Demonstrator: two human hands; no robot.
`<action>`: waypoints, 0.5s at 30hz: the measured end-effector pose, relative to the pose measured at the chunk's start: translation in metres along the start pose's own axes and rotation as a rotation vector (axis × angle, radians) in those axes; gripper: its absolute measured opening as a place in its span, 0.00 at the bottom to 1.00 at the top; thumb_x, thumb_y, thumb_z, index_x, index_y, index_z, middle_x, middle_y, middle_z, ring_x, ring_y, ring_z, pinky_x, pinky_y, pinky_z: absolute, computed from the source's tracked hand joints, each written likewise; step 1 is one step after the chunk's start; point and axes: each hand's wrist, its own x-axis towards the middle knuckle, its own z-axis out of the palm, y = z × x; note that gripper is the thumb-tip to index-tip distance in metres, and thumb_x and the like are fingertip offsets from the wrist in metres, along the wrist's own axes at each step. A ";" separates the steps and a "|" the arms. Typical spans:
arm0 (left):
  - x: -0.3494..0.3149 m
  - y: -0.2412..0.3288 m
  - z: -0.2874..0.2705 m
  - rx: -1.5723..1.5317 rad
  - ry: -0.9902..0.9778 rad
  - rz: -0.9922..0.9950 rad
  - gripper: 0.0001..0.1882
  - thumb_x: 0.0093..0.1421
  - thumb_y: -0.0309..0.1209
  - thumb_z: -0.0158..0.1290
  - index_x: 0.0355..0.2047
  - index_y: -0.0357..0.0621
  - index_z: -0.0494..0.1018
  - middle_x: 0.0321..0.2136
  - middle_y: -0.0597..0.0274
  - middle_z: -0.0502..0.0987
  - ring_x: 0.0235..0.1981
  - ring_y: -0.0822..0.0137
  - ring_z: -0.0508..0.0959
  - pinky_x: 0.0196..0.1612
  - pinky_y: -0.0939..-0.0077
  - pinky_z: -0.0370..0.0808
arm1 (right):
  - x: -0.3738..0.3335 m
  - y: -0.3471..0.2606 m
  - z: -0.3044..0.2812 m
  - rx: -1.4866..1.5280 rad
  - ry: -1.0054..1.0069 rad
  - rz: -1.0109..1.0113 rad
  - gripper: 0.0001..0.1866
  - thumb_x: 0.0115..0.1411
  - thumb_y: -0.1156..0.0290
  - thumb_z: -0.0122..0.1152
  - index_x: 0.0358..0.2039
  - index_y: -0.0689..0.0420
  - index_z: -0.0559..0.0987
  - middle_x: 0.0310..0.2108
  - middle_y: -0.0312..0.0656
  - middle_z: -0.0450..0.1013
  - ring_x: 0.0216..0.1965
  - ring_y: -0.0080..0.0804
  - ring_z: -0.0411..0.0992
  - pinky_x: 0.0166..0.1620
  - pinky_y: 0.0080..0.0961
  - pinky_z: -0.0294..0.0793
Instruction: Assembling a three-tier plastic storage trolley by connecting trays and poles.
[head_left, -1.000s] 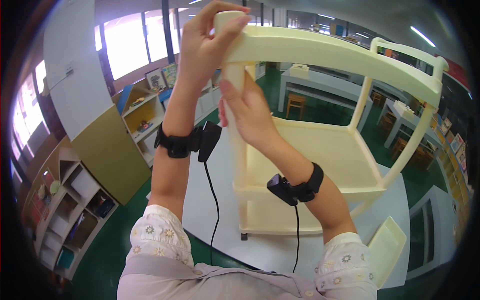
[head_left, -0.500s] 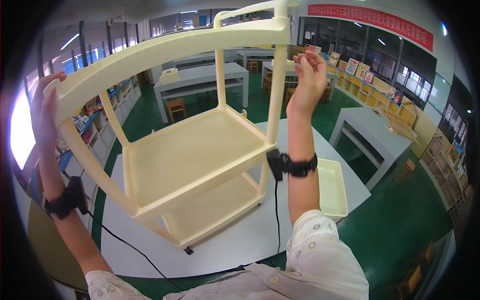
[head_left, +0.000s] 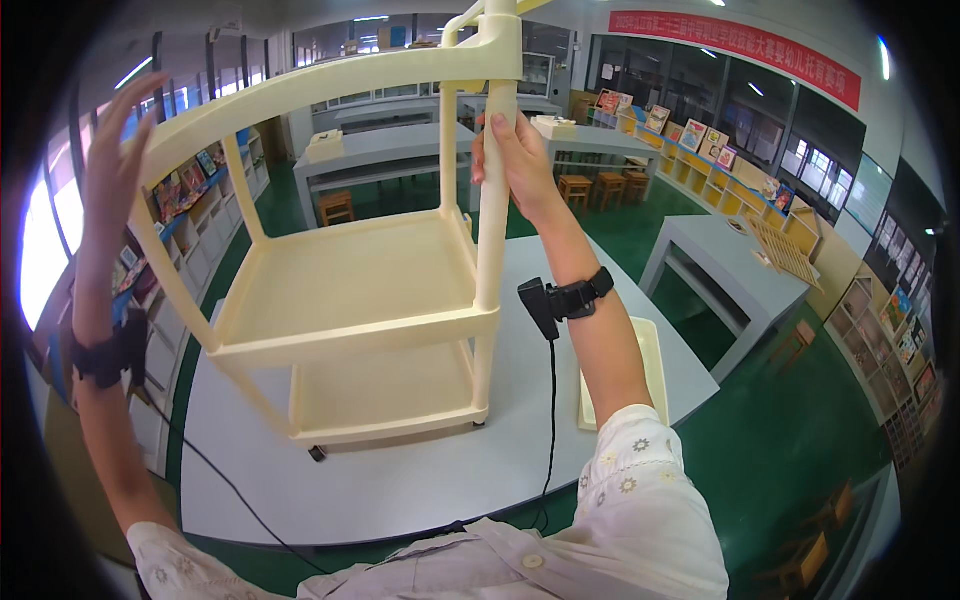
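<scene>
A cream plastic rolling cart (head_left: pixel 350 338) with tiers, corner posts and small black casters stands on a grey-white table. My right hand (head_left: pixel 522 165) is wrapped round its near right post (head_left: pixel 491 235), just below the top tier (head_left: pixel 330 82), with the thumb in front and fingers showing on the left side. Beside the top tier's left end, my left hand (head_left: pixel 112 165) is raised with its fingers spread, slightly blurred; it holds nothing. Black straps with cabled modules sit on both my forearms.
The tabletop (head_left: pixel 400 490) curves round beneath the cart. A shallow cream tray (head_left: pixel 655 365) lies on it, partly behind my right arm. Grey tables (head_left: pixel 735 255), wooden stools (head_left: pixel 577 190) and low shelves of books (head_left: pixel 690 180) stand around on a green floor.
My right hand has gone from beside the post to gripping it. My left hand has come off the top tier's corner and opened. The cart has turned and sits more level.
</scene>
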 end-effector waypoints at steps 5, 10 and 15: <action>0.072 0.160 0.024 -0.291 -0.110 0.240 0.18 0.58 0.39 0.43 0.46 0.47 0.67 0.45 0.55 0.69 0.47 0.61 0.69 0.50 0.67 0.65 | -0.005 -0.007 0.027 0.121 0.001 -0.033 0.19 0.56 0.51 0.48 0.34 0.56 0.63 0.13 0.36 0.61 0.10 0.19 0.59 0.15 0.15 0.61; 0.096 0.203 0.073 -0.232 -0.241 0.184 0.26 0.57 0.50 0.41 0.47 0.42 0.64 0.38 0.49 0.71 0.40 0.55 0.71 0.42 0.68 0.68 | -0.018 -0.011 0.043 0.101 0.038 -0.056 0.19 0.57 0.52 0.47 0.36 0.55 0.62 0.13 0.35 0.60 0.10 0.19 0.59 0.14 0.15 0.60; 0.101 0.206 0.083 -0.326 -0.464 0.044 0.29 0.57 0.55 0.36 0.42 0.41 0.67 0.35 0.50 0.71 0.38 0.54 0.71 0.39 0.67 0.67 | -0.017 -0.010 0.042 0.068 0.036 -0.096 0.18 0.58 0.55 0.46 0.39 0.57 0.62 0.14 0.34 0.59 0.11 0.19 0.59 0.14 0.15 0.60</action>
